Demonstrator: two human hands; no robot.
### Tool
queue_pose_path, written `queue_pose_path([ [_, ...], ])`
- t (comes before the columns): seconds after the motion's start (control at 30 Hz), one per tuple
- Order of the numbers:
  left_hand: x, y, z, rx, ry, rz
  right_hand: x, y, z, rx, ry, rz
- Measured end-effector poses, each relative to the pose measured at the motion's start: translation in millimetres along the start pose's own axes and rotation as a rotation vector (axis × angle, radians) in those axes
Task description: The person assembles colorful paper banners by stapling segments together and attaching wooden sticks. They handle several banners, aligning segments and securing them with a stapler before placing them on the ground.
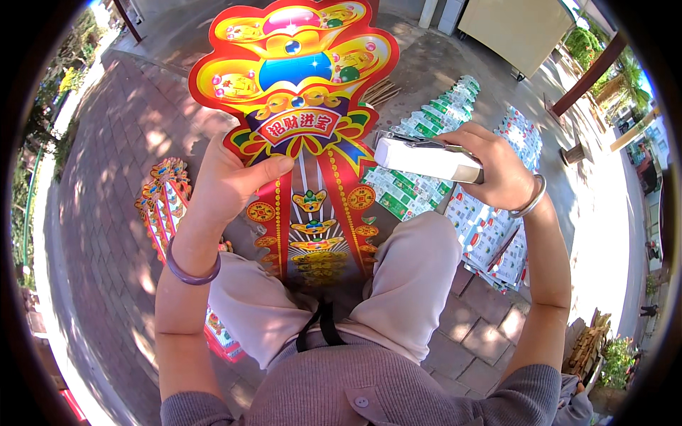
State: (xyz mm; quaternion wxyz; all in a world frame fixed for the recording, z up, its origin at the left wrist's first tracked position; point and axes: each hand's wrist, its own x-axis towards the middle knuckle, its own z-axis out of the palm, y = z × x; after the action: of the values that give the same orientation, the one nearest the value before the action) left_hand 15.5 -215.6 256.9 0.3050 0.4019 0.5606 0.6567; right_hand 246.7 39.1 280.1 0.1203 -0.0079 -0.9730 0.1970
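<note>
My left hand [231, 170] grips the left edge of a big printed cardboard decoration [295, 71], with the thumb on its front. The decoration is red and gold with ingot shapes, a blue gem and a ribbon bow. Two red strips with gold coins hang below the bow, and a column of small ingots shows between them. In my right hand [497, 160] is a stapler [419, 160] with a white body and metal parts, its front end close to the right edge of the bow. I cannot tell whether the stapler touches the card.
Green-and-white printed sheets [426, 128] and a stack of blue-and-white ones [490, 241] lie on the right. A red patterned cardboard piece [167, 202] rests on the paving [106, 170] at left. A beige wheeled cabinet [515, 32] stands at the back right.
</note>
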Motion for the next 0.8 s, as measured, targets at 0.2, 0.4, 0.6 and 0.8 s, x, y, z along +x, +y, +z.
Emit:
queue_pose_path([
  [0.2, -2, 0, 0, 0.007, -0.01, -0.002, 10, -7, -7, -0.038, -0.043, -0.056],
  [0.4, -1, 0, 1, 0.049, -0.033, -0.025, 16, -12, -7, -0.05, -0.065, -0.079],
  [0.6, 0, -1, 2, 0.014, -0.031, -0.043, 20, -11, 4, -0.028, -0.016, -0.142],
  [0.8, 2, 0, 0, 0.082, -0.021, -0.033, 20, -8, 12, -0.027, 0.011, -0.099],
])
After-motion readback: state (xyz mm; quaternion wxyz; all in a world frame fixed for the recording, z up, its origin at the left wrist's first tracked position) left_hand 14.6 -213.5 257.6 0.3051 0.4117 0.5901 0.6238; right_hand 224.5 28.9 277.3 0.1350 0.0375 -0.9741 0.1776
